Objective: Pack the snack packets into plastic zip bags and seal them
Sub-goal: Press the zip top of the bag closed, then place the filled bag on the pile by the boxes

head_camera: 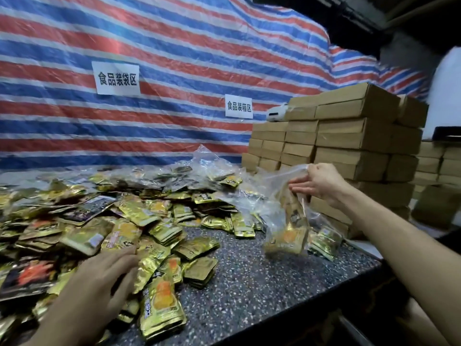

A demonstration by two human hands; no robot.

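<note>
Left hand point(104, 273) nearest the lens, lower left, palm down. Fingers point(126, 258) reach forward, fairly straight and close together, lying on the heap of snack packets point(112, 221). Motion blur there; no pinch visible, and whether any packet is lifted under them cannot be told.

- Just right of those fingertips: a gold packet with orange print point(162, 308), face up on the heap's near edge.
- Beyond and left of the fingertips: the heap spreads across the speckled table point(249, 283), mostly gold packets, a few dark ones.

Right hand point(321, 183) raised over the table's right side. Thumb and fingers point(299, 187) curled, pinching the top edge of a clear zip bag point(282, 196).

- Bag hangs straight down from the fingers, mouth up at the pinch.
- Below the fingers, inside the bag: bagged packets point(289, 236), gold and orange, sunk to the bottom.
- Bag's lower end is near the table; contact cannot be told.
- Left of the fingers: loose clear plastic bags point(212, 166) crumpled over the far packets.
- Directly behind the fingers: stacked cardboard boxes point(349, 136), with a white object point(275, 113) on a top box.

Far beyond both hands: striped tarp point(174, 46), red, blue and white, carrying two paper signs point(116, 78) with printed characters.
</note>
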